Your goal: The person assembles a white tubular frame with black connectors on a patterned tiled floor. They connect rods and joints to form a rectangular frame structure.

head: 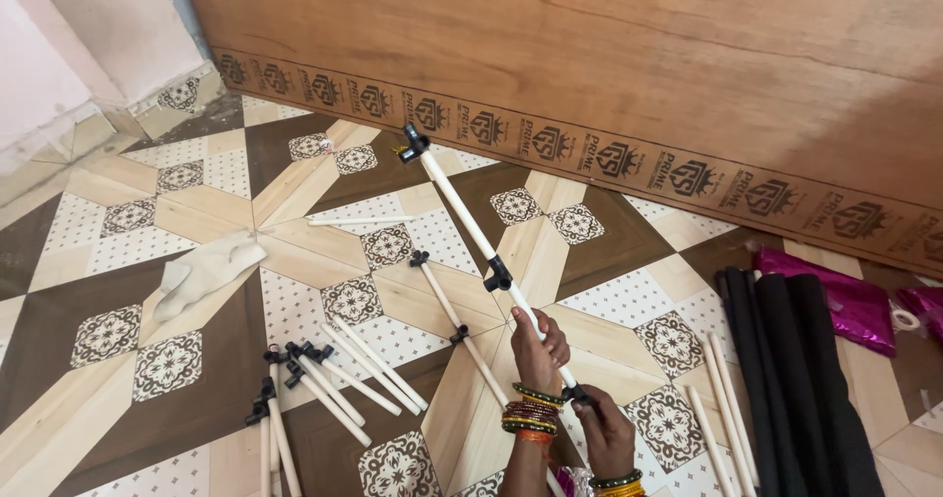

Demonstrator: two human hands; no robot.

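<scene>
The floor (206, 202) has brown and cream tiles. White rods (344, 379), a cloth (206, 271) and black rolls (796, 359) lie on it.

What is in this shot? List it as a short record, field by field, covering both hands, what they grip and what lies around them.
left hand: wrapped round the white rod, bangles on the wrist
right hand: at the rod's lower end, on a black connector
rod: long, tilted up off the floor, black connectors at mid-length and at the far tip
floor: patterned tiles
loose rods: white, some with black connectors, to the left
cloth: pale, crumpled, far left
black rolls: to the right
backdrop: wooden board leaning
</scene>
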